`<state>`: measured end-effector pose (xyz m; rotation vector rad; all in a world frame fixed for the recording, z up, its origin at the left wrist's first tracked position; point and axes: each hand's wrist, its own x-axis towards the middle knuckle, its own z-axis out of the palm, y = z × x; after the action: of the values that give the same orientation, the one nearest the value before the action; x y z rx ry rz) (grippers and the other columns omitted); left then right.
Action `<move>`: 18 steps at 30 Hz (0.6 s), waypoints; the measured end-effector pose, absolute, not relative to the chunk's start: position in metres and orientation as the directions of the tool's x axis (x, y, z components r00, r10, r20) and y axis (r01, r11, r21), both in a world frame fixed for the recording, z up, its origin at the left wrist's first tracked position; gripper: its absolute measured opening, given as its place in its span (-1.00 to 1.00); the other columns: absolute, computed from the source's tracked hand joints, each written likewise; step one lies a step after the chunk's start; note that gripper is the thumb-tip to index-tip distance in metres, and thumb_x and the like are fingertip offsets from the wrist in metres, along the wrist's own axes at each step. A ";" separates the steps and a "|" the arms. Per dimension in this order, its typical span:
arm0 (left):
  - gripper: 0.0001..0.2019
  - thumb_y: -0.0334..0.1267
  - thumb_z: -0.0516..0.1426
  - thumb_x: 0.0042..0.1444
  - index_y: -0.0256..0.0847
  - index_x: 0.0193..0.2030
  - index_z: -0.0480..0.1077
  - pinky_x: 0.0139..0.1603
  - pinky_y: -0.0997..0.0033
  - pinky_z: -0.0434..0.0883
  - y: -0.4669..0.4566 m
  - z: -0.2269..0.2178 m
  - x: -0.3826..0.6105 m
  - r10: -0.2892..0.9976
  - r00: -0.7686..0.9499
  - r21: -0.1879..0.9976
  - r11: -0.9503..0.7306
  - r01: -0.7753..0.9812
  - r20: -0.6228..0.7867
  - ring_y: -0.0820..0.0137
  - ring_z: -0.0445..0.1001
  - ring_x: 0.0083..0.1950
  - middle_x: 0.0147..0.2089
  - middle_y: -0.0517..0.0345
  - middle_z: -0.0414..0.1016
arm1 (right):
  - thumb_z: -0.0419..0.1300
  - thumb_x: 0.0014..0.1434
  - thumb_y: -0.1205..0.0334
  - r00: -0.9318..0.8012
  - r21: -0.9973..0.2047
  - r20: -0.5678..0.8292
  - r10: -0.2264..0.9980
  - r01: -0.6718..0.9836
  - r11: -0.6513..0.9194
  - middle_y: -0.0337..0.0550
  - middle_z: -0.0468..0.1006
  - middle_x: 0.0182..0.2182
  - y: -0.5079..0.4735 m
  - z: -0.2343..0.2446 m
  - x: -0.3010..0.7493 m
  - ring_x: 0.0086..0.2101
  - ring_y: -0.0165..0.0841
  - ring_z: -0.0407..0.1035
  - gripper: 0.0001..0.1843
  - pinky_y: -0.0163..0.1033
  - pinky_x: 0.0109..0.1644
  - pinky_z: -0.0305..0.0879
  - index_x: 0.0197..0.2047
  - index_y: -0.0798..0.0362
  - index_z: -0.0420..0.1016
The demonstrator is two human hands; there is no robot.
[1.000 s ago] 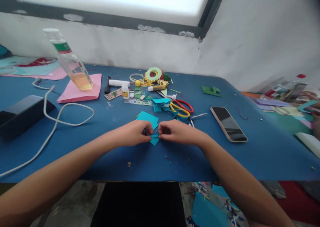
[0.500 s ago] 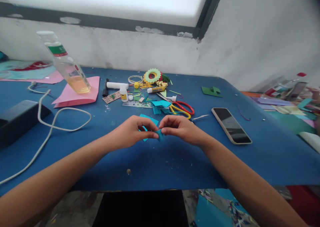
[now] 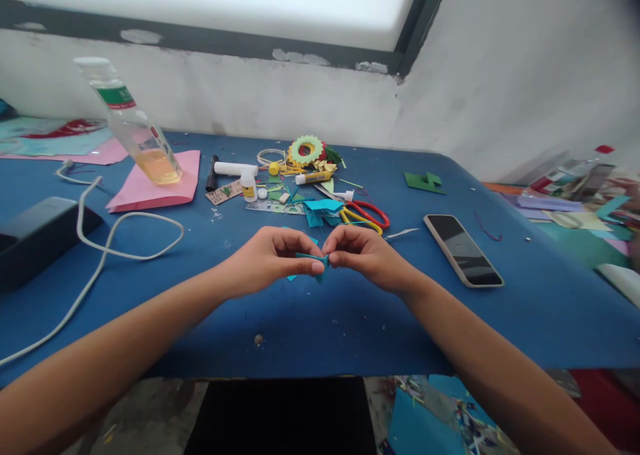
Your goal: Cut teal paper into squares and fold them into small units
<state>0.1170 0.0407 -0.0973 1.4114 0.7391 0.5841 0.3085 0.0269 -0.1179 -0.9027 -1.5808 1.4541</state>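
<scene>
A small folded piece of blue paper (image 3: pixel 323 275) is held up between my two hands, above the near half of the table. My left hand (image 3: pixel 273 261) pinches it from the left with thumb and fingers. From the right, my right hand (image 3: pixel 367 255) grips its other edge with thumb and forefinger, the fingertips almost meeting. Behind my left fingers another blue paper piece (image 3: pixel 291 277) lies on the table, mostly hidden. Just beyond my hands are blue paper scraps (image 3: pixel 323 206) and scissors (image 3: pixel 370 216) with red and yellow handles.
A phone (image 3: pixel 463 249) lies to the right, near a green paper piece (image 3: pixel 424 182). At the back stand a small glue bottle (image 3: pixel 248 186), a yellow tube (image 3: pixel 313 177) and scalloped paper rings (image 3: pixel 307 151). On the left are a tilted bottle (image 3: pixel 150 151), pink paper (image 3: pixel 187 175) and a white cable (image 3: pixel 145 260).
The blue paper has turned between my fingers, so a flatter edge now shows beside my left thumb. My left hand has shifted slightly right. The view has tilted a little.
</scene>
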 end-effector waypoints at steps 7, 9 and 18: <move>-0.87 -0.33 0.31 -0.20 -0.30 -0.50 0.47 -0.38 0.51 0.36 0.039 -0.094 0.116 0.700 0.697 0.980 0.195 0.024 -0.156 0.50 0.44 -0.47 -0.54 0.20 0.52 | 0.34 -0.07 0.09 -0.429 -0.983 0.184 0.884 -0.054 0.178 -0.29 0.42 -0.53 0.023 -0.117 0.305 -0.50 -0.51 0.26 -0.77 -0.37 -0.45 0.21 -0.47 0.06 0.44; -0.88 -0.35 0.31 -0.20 -0.30 -0.50 0.45 -0.41 0.55 0.33 0.037 -0.093 0.117 0.710 0.689 0.983 0.185 0.015 -0.144 0.53 0.42 -0.48 -0.55 0.22 0.50 | 0.33 -0.05 0.13 -0.428 -0.977 0.213 0.878 -0.069 0.204 -0.29 0.42 -0.52 0.022 -0.118 0.304 -0.50 -0.50 0.26 -0.81 -0.36 -0.44 0.23 -0.47 0.04 0.45; -0.66 -0.35 0.35 -0.30 -0.26 -0.35 0.35 -0.40 0.47 0.36 0.036 -0.102 0.122 0.813 0.573 0.994 0.098 0.041 -0.104 0.48 0.43 -0.41 -0.42 0.27 0.45 | 0.35 -0.08 0.10 -0.315 -0.955 0.293 0.903 -0.054 0.291 -0.31 0.37 -0.50 0.024 -0.131 0.296 -0.47 -0.51 0.25 -0.75 -0.38 -0.41 0.23 -0.47 0.04 0.39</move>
<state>0.1222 0.0361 -0.1023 1.3682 0.8049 0.6734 0.2960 0.0238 -0.1312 -0.8052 -1.5639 1.2065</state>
